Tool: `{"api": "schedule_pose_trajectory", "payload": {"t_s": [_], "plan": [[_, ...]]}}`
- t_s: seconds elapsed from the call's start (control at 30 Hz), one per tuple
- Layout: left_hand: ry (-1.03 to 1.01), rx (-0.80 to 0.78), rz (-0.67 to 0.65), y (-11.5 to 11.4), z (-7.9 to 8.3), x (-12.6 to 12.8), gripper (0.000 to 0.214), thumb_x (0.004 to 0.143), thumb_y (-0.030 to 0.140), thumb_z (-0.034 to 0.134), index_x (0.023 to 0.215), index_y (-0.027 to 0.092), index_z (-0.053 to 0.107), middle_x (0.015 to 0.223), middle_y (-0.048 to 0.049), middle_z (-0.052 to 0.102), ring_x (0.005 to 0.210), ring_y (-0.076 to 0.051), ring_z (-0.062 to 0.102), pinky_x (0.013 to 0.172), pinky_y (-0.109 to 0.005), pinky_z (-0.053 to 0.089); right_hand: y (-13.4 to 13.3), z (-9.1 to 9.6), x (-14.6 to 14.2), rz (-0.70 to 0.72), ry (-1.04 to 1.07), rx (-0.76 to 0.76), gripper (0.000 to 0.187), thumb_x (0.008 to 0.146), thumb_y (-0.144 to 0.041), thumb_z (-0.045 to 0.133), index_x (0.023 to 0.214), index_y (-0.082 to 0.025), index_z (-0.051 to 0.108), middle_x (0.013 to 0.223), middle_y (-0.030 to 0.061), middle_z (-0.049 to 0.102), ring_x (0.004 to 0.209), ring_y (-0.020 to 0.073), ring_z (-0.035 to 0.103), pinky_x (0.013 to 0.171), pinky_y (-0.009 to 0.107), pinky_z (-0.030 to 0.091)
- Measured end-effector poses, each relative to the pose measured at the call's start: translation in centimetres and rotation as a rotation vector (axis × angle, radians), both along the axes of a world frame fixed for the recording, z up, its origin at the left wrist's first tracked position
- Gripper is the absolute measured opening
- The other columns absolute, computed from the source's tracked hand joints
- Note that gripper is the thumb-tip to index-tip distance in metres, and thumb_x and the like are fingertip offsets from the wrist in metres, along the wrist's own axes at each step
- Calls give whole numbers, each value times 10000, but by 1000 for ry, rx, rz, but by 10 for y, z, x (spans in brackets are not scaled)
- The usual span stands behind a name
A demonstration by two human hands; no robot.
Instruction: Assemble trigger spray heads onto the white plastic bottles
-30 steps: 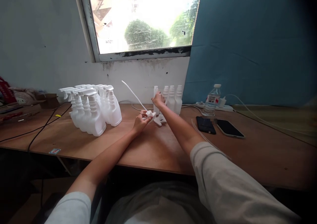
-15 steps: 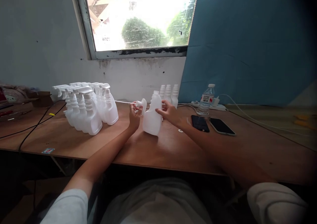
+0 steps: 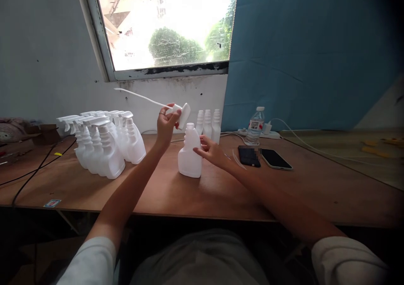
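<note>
My left hand [image 3: 166, 124] is raised above the table, closed around a white trigger sprayer head [image 3: 180, 114] whose long thin dip tube points up and to the left. An open white plastic bottle [image 3: 189, 158] stands upright on the wooden table [image 3: 195, 192] just below it. My right hand [image 3: 210, 150] grips that bottle on its right side. The sprayer head hovers just above and left of the bottle's neck, apart from it.
Several white bottles with sprayers [image 3: 104, 142] stand grouped at the left. Three uncapped bottles [image 3: 208, 123] line the wall behind. A water bottle [image 3: 255, 127], two phones [image 3: 265, 157] and a power strip lie to the right. Black cables [image 3: 31, 167] cross the left side.
My left hand lifted the sprayer head from table height to above the bottle's neck. My right hand took one bottle from the back row and set it upright in front of me.
</note>
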State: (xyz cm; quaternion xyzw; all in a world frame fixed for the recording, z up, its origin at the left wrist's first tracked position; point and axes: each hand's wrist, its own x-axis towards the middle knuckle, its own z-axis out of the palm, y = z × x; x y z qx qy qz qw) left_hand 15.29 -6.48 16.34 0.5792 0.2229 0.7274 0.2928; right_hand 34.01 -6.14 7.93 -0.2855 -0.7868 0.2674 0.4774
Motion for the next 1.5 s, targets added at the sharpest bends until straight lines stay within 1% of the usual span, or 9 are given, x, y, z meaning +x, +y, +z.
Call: {"api": "schedule_pose_trajectory", "payload": {"t_s": [0.17, 0.3, 0.47, 0.67, 0.8, 1.0, 1.13, 1.3, 1.5], "plan": [[171, -206, -292, -23, 51, -3, 342, 813, 428, 617, 995, 142, 580, 672, -30, 586, 460, -83, 521, 406, -203, 368, -5, 7, 4, 18, -44, -11, 413, 818, -545, 590, 1051, -204, 583, 810, 19, 627, 611, 138, 568, 488, 238, 417], [203, -305, -429, -37, 70, -11, 348, 802, 450, 621, 964, 143, 591, 659, -25, 588, 408, -70, 481, 405, -216, 381, -7, 10, 6, 33, -79, -21, 433, 808, -565, 597, 1017, -186, 591, 870, 35, 641, 600, 119, 555, 472, 223, 391], [234, -213, -333, -22, 69, -23, 394, 836, 490, 580, 975, 125, 628, 668, -59, 621, 422, -107, 514, 407, -252, 406, -5, 26, 11, -109, -3, 104, 418, 831, -533, 593, 1098, -212, 568, 994, 48, 652, 538, 92, 512, 485, 243, 428], [338, -65, -244, 4, 64, -24, 383, 838, 472, 598, 987, 122, 647, 700, -91, 641, 515, -168, 598, 449, -286, 466, -28, 103, 13, -150, 117, 566, 628, 757, -460, 712, 1319, -327, 465, 1357, 36, 509, 1060, 212, 588, 852, 353, 528], [406, -112, -259, -6, 72, -9, 351, 856, 459, 587, 967, 129, 627, 657, -62, 608, 494, -148, 584, 417, -252, 458, -49, 146, 3, -30, 16, 613, 606, 697, -383, 785, 1254, -325, 553, 1287, 8, 579, 1211, 241, 523, 999, 409, 464], [428, -222, -333, -37, 74, 4, 422, 920, 496, 465, 882, 99, 604, 568, -30, 491, 445, -121, 530, 365, -209, 385, -56, 152, -3, 40, -70, 640, 319, 729, -335, 763, 1031, -278, 678, 1147, -17, 659, 1119, 225, 603, 977, 429, 494], [268, -98, -236, -28, 56, -2, 540, 904, 613, 406, 892, 117, 617, 550, -15, 452, 456, -110, 508, 390, -206, 358, -46, 149, 0, -41, 158, 721, 330, 736, -363, 761, 1025, -252, 646, 1029, -7, 685, 992, 196, 657, 849, 372, 559], [225, 118, 90, 13, -4, -11, 434, 823, 587, 575, 940, 173, 629, 771, -44, 578, 697, -121, 574, 534, -194, 427, -30, 160, 13, -62, 657, 710, 320, 778, -427, 726, 978, -225, 578, 821, 1, 684, 608, 130, 648, 577, 293, 557], [461, -67, -270, 30, -71, -13, 513, 775, 550, 653, 1115, 176, 560, 1006, -81, 617, 894, -174, 611, 756, -259, 502, -36, 170, 35, 48, 830, 753, 252, 765, -398, 744, 884, -204, 636, 727, 0, 681, 513, 115, 601, 483, 270, 482]]}}
